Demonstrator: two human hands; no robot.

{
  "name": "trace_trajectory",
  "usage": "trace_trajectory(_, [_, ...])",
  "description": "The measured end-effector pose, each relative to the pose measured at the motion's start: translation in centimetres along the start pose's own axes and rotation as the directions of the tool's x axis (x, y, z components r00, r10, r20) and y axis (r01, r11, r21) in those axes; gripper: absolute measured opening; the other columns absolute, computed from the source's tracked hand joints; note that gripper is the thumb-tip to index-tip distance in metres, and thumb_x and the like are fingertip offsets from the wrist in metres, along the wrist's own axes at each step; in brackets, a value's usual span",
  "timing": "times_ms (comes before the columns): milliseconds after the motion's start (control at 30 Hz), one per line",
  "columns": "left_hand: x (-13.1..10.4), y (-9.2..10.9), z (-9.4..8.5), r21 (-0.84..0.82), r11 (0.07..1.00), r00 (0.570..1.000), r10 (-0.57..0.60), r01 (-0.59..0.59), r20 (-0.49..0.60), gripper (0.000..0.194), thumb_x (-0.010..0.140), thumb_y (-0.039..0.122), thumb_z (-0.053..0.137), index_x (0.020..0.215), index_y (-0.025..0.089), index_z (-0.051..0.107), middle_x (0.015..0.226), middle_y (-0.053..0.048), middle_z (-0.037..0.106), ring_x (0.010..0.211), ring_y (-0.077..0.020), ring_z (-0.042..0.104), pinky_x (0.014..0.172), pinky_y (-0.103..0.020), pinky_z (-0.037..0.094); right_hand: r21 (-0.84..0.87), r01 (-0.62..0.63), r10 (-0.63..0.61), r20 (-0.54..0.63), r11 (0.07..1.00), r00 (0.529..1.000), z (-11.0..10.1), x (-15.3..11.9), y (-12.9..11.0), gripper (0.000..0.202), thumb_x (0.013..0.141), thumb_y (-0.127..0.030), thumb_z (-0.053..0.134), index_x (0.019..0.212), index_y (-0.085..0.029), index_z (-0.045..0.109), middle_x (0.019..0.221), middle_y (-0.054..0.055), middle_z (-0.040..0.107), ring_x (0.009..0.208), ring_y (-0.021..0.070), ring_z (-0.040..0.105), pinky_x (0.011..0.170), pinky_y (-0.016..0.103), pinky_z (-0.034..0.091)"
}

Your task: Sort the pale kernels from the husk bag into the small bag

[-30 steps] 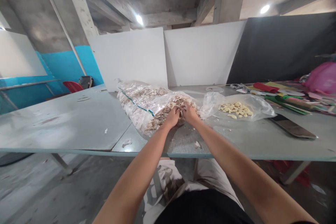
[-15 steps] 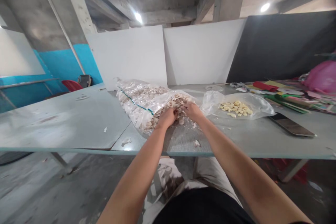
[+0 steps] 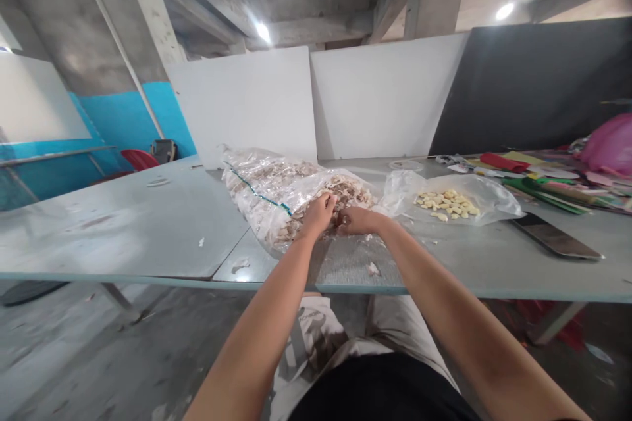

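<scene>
A large clear plastic bag (image 3: 261,191) full of pale brown, papery skins lies on the grey table, its opening towards me. At the opening, my left hand (image 3: 318,212) is closed with thumb and fingers together; what it pinches is too small to name. My right hand (image 3: 356,220) is beside it, low against the loose skins (image 3: 348,189), fingers curled inward around something hidden. On the right, peeled pale yellow cloves (image 3: 447,204) lie on a second clear bag (image 3: 494,194).
A dark phone (image 3: 557,237) lies right of the cloves. Coloured paper scraps (image 3: 548,187) and a pink bag (image 3: 609,145) are at the far right. White boards (image 3: 247,105) stand behind the table (image 3: 162,230). Small scraps lie near its front edge.
My right hand has turned inward and moved down and left, nearer my left hand. The left hand has risen slightly, its fingertips now showing above the skins.
</scene>
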State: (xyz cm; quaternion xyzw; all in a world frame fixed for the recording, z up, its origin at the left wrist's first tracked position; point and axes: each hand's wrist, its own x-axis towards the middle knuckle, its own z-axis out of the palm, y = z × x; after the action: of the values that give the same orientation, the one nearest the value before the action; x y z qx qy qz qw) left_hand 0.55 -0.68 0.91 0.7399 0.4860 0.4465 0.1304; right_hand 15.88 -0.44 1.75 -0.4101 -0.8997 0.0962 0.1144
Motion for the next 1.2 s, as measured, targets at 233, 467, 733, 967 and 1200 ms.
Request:
trace_trajectory(233, [-0.1, 0.4, 0.0, -0.033, 0.99, 0.989, 0.137, -0.136, 0.046, 0.031, 0.086, 0.038, 0.036, 0.085, 0.017, 0.059, 0.077, -0.004, 0.062, 0.075, -0.0163, 0.057, 0.071, -0.027, 0.041, 0.061, -0.027, 0.034, -0.119, 0.998, 0.992, -0.2, 0.2, 0.8, 0.02, 0.071, -0.031, 0.057, 0.08, -0.015, 0.063, 0.073, 0.004, 0.064, 0.063, 0.0145, 0.054, 0.054, 0.022, 0.035])
trace_trajectory(467, [0.0, -0.2, 0.5, -0.221, 0.975, 0.993, 0.041, -0.016, 0.112, 0.026, 0.08, 0.037, 0.05, 0.097, 0.017, 0.052, 0.079, -0.004, 0.063, 0.072, -0.0149, 0.058, 0.068, -0.027, 0.043, 0.262, -0.043, 0.132, -0.333, 0.964, 0.934, -0.6, 0.2, 0.6, 0.018, 0.081, -0.022, 0.043, 0.081, -0.015, 0.059, 0.063, 0.001, 0.059, 0.055, 0.0112, 0.051, 0.054, 0.022, 0.038])
trace_trajectory(733, [0.4, -0.6, 1.0, -0.346, 0.937, 0.993, 0.08, -0.044, 0.09, 0.022, 0.08, 0.039, 0.049, 0.08, 0.017, 0.049, 0.066, 0.0, 0.057, 0.063, -0.0117, 0.055, 0.063, -0.024, 0.042, 0.636, 0.019, 0.21, -0.283, 0.772, 0.936, -0.5, 0.3, 0.9, 0.021, 0.077, -0.035, 0.054, 0.083, -0.015, 0.059, 0.061, 0.002, 0.062, 0.05, 0.0109, 0.054, 0.049, 0.022, 0.044])
trace_trajectory(967, [0.6, -0.5, 1.0, -0.393, 0.92, 0.999, 0.005, 0.016, 0.053, 0.027, 0.083, 0.044, 0.042, 0.083, 0.017, 0.046, 0.052, 0.005, 0.045, 0.042, -0.0076, 0.041, 0.046, -0.021, 0.035, 0.667, 0.069, 0.229, -0.349, 0.742, 0.909, -0.6, 0.5, 1.4, 0.03, 0.078, -0.04, 0.049, 0.077, -0.014, 0.063, 0.065, 0.004, 0.065, 0.053, 0.0116, 0.055, 0.052, 0.022, 0.043])
trace_trajectory(1200, [0.8, -0.8, 1.0, -0.447, 0.893, 0.998, -0.054, 0.054, 0.014, 0.031, 0.082, 0.047, 0.043, 0.088, 0.017, 0.047, 0.057, 0.005, 0.044, 0.038, -0.0046, 0.036, 0.039, -0.018, 0.029, 0.237, -0.081, 0.2, -0.543, 0.968, 0.816, -0.8, 0.6, 2.0, 0.029, 0.081, -0.035, 0.045, 0.083, -0.016, 0.067, 0.082, 0.005, 0.066, 0.076, 0.0161, 0.056, 0.067, 0.024, 0.039])
